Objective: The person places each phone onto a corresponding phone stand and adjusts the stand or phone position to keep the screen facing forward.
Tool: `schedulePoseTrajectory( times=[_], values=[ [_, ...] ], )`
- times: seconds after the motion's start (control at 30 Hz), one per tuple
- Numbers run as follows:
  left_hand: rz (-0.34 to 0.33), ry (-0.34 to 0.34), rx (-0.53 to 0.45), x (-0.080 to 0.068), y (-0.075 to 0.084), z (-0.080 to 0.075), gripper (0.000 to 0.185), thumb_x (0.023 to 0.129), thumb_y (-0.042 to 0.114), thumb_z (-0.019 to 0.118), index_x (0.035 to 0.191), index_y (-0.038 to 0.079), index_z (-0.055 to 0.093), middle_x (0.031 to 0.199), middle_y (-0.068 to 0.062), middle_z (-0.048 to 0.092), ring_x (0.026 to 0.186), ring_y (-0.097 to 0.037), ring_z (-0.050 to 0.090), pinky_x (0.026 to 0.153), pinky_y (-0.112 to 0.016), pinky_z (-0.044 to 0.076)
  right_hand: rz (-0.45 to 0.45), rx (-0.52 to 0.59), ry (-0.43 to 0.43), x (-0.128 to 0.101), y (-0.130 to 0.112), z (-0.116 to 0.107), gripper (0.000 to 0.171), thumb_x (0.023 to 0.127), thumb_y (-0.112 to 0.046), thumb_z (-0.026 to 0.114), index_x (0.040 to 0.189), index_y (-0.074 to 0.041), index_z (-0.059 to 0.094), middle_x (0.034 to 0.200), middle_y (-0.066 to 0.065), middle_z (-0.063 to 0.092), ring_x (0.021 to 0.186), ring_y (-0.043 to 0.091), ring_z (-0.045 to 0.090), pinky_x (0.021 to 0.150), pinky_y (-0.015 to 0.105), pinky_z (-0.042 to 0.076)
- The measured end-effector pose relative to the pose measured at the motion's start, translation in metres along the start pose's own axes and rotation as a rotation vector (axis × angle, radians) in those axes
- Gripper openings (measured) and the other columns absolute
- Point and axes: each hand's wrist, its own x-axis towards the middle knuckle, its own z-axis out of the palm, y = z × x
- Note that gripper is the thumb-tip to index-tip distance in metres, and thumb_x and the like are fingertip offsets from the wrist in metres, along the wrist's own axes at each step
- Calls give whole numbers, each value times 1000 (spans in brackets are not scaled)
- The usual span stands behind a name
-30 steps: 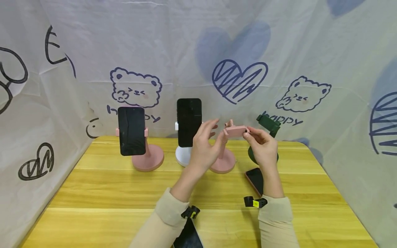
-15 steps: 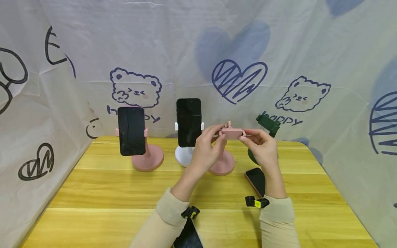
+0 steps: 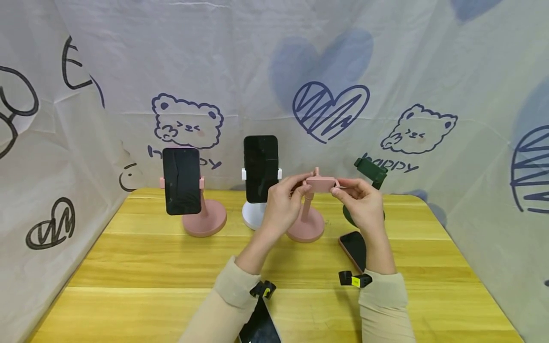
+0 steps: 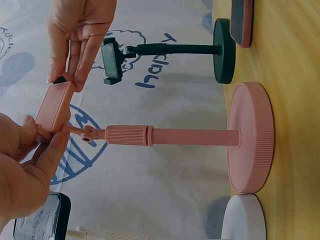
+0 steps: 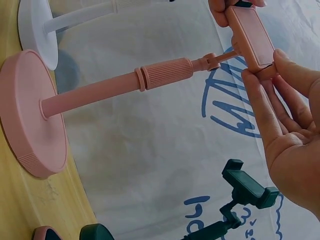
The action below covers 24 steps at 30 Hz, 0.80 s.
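Gripping: left hand (image 3: pixel 280 206) and right hand (image 3: pixel 362 202) pinch opposite ends of the pink clamp (image 3: pixel 320 184).
Handling: likely light, rigid plastic on a swivelling joint; hold the clamp's ends.
Place: green stand (image 3: pixel 370 178) just beside the clamp.

I wear a beige long-sleeved top; both sleeves end in ribbed, snug cuffs just short of my wrists. My left hand (image 3: pixel 283 206) and right hand (image 3: pixel 363 202) are bare, with no gloves. On the left hand's ring finger sits a thin ring. A small black clip-like mount with a yellow-green mark sits at each cuff: one at 6 o'clock of the left hand, one at 6 o'clock of the right.
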Motion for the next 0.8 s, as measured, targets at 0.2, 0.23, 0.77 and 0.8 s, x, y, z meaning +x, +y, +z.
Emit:
schedulePoseTrajectory(
  times=[0.2, 0.23, 0.77, 0.8],
  values=[
    [-48, -9, -21, 2, 4, -3, 29, 100, 21, 61, 125, 8, 71, 118, -8, 74, 98, -17, 72, 82, -28, 61, -6, 9, 33, -2, -3, 4, 34, 89, -19, 77, 117, 0, 71, 99, -18, 72, 89, 1, 71, 81, 14, 58],
    [-54, -10, -27, 2, 4, -3, 29, 101, 20, 61, 125, 8, 71, 119, -8, 74, 98, -17, 72, 82, -28, 61, -8, 9, 35, -2, -3, 4, 34, 89, -19, 77, 117, -1, 71, 99, -18, 72, 89, 2, 71, 81, 15, 58],
    [-77, -21, -61, 1, 5, -4, 31, 99, 19, 62, 127, 9, 69, 123, -8, 73, 106, -19, 72, 89, -30, 61, -137, -201, -36, -17, -8, -7, 37, 97, -25, 69, 133, -18, 67, 129, 8, 70, 111, 11, 68, 90, 9, 53],
    [-80, -23, -63, 1, 5, -4, 31, 99, 19, 62, 127, 9, 69, 123, -8, 73, 106, -19, 72, 89, -30, 61, -163, -212, -35, -18, -8, -8, 38, 97, -22, 69, 134, -18, 66, 131, 7, 69, 114, 15, 68, 90, 8, 53]
  ],
)
